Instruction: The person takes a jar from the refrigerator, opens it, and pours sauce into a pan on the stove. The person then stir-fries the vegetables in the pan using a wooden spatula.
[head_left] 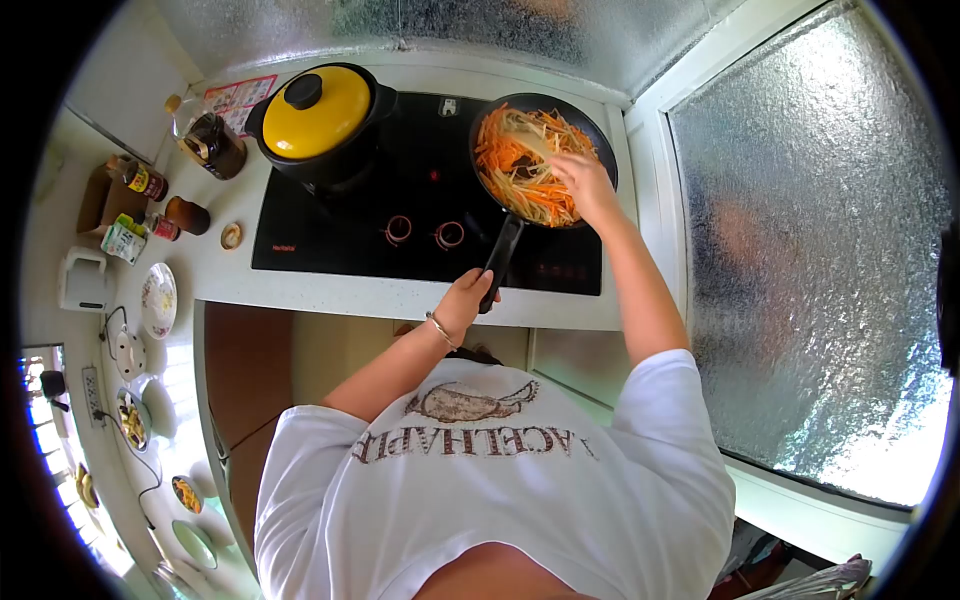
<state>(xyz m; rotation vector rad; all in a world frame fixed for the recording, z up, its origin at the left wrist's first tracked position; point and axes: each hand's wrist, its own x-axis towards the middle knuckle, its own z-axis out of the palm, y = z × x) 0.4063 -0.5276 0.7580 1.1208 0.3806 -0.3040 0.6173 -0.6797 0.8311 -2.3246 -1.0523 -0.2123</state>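
Plainly one frying pan [555,104], on the right part of the single black cooktop [345,252], heaped with orange and pale shreds [545,197], too many to count. Two separate grips: one left hand [470,298] clamped around the black handle [503,255], with one bracelet [440,330] on that wrist; and over the pan, well apart, one right hand [583,183] with fingers around one pale utensil [530,143], its tip among the shreds. Farther left on the cooktop, one black pot [335,172] under one yellow lid [312,120], with one dark knob [303,91] on top.

At the left corner, one large bottle of dark liquid [222,150], one smaller labelled bottle [145,180], one brown jar [187,215], one red-labelled jar [162,227], one green-and-white packet [124,241] and one small round lid-like piece [232,235]. Along the left side, one patterned plate [159,300], two dishes of food [187,494] and one green plate [194,543].

Underneath it all, a pale desk [340,306], smooth and L-shaped, with bright glare on the left stretch. Beyond, a room with two textured panes: one back pane [500,40] and one large right pane [800,250], white-framed and strongly lit near the bottom.
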